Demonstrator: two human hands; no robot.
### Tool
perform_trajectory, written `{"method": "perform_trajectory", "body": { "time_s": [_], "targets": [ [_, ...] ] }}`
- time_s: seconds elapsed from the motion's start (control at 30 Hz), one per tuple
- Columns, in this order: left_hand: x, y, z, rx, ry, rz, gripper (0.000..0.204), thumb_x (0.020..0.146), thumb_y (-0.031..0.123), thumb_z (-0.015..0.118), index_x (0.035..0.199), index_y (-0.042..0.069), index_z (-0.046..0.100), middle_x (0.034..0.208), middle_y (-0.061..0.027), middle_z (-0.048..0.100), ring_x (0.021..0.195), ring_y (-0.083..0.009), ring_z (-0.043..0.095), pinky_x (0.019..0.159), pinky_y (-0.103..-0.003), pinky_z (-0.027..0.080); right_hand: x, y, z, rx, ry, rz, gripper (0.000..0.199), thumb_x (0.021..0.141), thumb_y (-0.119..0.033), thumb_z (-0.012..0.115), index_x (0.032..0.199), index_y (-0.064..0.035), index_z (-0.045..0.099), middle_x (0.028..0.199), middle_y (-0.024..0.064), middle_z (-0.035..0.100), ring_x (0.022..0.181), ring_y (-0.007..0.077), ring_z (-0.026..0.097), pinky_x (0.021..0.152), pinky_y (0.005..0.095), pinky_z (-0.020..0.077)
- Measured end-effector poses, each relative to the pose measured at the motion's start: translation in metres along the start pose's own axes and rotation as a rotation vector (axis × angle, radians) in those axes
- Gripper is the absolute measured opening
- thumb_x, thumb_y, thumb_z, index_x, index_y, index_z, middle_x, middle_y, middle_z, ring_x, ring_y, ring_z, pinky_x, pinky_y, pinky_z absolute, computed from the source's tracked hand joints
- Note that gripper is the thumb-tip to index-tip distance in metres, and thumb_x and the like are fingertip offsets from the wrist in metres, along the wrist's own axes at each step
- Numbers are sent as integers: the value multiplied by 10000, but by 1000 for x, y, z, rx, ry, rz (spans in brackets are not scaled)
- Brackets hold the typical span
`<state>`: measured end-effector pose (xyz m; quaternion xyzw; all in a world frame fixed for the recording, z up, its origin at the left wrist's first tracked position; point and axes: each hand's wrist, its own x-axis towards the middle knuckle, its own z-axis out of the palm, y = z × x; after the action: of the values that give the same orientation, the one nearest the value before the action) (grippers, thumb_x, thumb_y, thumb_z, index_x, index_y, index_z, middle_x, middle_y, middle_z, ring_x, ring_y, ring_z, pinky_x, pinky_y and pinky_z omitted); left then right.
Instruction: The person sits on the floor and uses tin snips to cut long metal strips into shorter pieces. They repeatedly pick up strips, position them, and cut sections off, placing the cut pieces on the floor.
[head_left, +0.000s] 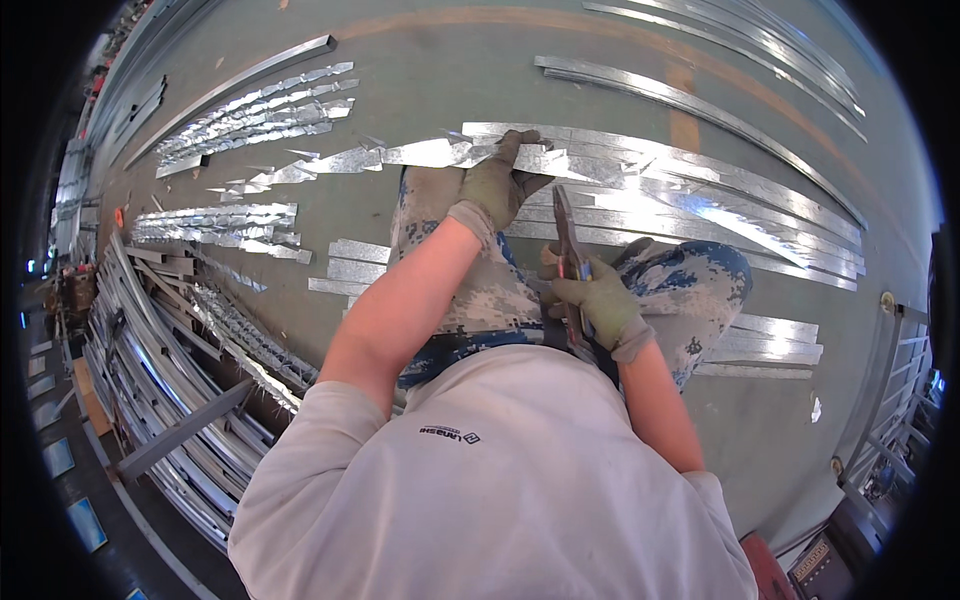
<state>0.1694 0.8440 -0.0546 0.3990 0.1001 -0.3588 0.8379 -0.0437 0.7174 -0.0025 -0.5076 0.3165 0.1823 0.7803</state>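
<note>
My left hand, in a grey-green work glove, is closed on a long shiny sheet-metal strip, its fingers over the far edge. Left of the hand, the strip is cut and bent into pointed sections. My right hand, gloved too, grips the handles of a pair of tin snips. The blades point away from me and end just short of the strip, to the right of my left hand. Flat metal strips lie on the floor beneath and beyond my knees.
Notched strips lie at the far left, with another group nearer. A stack of metal profiles fills the left side. Long channels lie at the far right. A metal frame on wheels stands at right.
</note>
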Motion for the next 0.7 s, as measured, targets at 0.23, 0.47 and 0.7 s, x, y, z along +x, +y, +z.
{"method": "perform_trajectory", "body": {
  "time_s": [0.23,0.47,0.7],
  "targets": [
    [-1,0,-1,30,31,-22,427,1231,377,500,1422,28,655,1372,-148,730,1249,-290,750,1070,-458,694,17,8,1,-205,56,-35,418,936,-112,811,1328,-11,703,1050,55,734,857,160,674,758,326,561],
    [4,-2,-4,13,1,-16,453,1233,400,478,1436,35,655,1385,-149,732,1220,-316,767,1078,-484,685,26,19,-2,-232,79,-162,429,950,-145,805,1350,-29,705,1069,56,738,875,160,673,781,328,563],
    [4,-3,-3,-12,-17,-15,455,1237,385,463,1431,21,655,1386,-172,724,1230,-336,764,1099,-499,683,28,11,5,-215,98,-118,460,965,-136,779,1401,-36,673,1025,37,721,753,143,642,662,323,534]
  ]
}}
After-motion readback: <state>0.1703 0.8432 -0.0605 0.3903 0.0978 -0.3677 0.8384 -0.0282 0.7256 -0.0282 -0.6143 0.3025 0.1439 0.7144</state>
